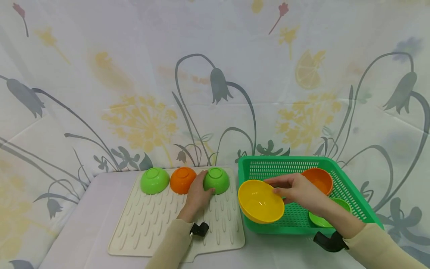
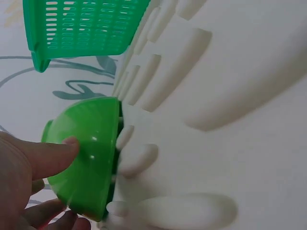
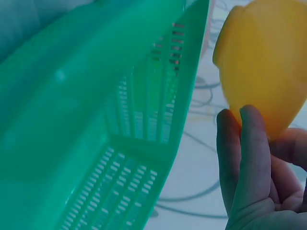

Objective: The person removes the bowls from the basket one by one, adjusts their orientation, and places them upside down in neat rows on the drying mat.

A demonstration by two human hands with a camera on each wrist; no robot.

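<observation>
Upside down on the cream ridged drying mat (image 1: 141,224) sits a green bowl (image 1: 218,181), its base facing up. My left hand (image 1: 197,196) grips its left side; the left wrist view shows the thumb on the green bowl's (image 2: 88,153) wall and the other fingers near the rim. My right hand (image 1: 297,190) pinches the edge of a yellow bowl (image 1: 260,201), held tilted with its inside facing me, over the left part of the green basket (image 1: 245,175). In the right wrist view, fingers and thumb hold the yellow bowl (image 3: 264,62) beside the basket wall.
Left of the gripped bowl, an orange bowl (image 1: 182,180) and another green bowl (image 1: 154,181) stand inverted in a row along the mat's back edge. Inside the basket lie an orange bowl (image 1: 319,180) and a green bowl (image 1: 320,220). A flower-patterned cloth (image 1: 151,74) hangs behind.
</observation>
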